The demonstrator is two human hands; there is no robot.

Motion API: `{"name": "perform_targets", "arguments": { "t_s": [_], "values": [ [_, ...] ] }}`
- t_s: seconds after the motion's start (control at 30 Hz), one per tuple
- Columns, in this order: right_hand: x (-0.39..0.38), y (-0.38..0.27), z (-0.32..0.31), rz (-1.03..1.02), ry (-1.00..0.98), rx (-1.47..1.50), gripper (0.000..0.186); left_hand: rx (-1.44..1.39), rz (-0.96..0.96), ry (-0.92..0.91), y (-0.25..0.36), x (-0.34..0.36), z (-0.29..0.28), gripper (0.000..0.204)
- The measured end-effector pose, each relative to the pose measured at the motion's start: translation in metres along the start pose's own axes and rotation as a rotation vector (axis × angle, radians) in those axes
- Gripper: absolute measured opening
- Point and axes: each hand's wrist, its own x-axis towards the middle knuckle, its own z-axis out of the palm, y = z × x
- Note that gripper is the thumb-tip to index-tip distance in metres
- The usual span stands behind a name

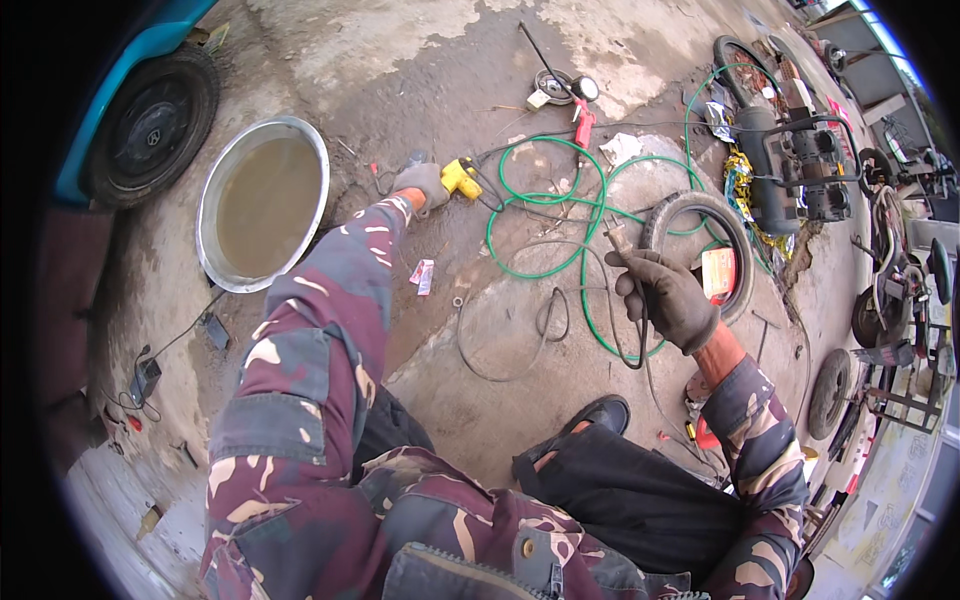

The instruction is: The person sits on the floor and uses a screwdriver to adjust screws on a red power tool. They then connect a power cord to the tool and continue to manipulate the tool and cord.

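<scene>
My left hand (425,186), in a grey glove, is closed round a yellow corded power tool (462,178) low over the ground. Its exact kind is hard to make out. In a dark glove, my right hand (672,303) grips a dark cable (640,345) near its plug-like end (618,238), which points up and away from the fingers. Just behind that hand lies a black tyre (738,215) with an orange-and-white packet (717,272) inside its ring. A green hose (500,262) lies in loops between my hands, joined to a red tyre inflator (584,122) with a round gauge.
A metal basin (322,185) of muddy water stands at the left, near a car wheel (150,135). An air compressor (775,165) sits at the far right. Grey cable (480,372) curls across the concrete before my feet. Motorcycle parts (885,265) crowd the right edge.
</scene>
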Motion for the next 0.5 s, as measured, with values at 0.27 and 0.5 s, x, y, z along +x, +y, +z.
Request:
{"name": "perform_targets", "arguments": {
  "t_s": [0.27,0.5],
  "values": [
    [0.034,0.002,0.033,0.004,-0.08,-0.35,0.042,-0.182,0.308,-0.15,-0.024,-0.037,-0.041,0.044],
    [0.113,0.082,0.128,0.17,-0.105,-0.174,0.046,-0.448,0.317,-0.261,-0.021,-0.078,-0.07,0.042]
  ]
}}
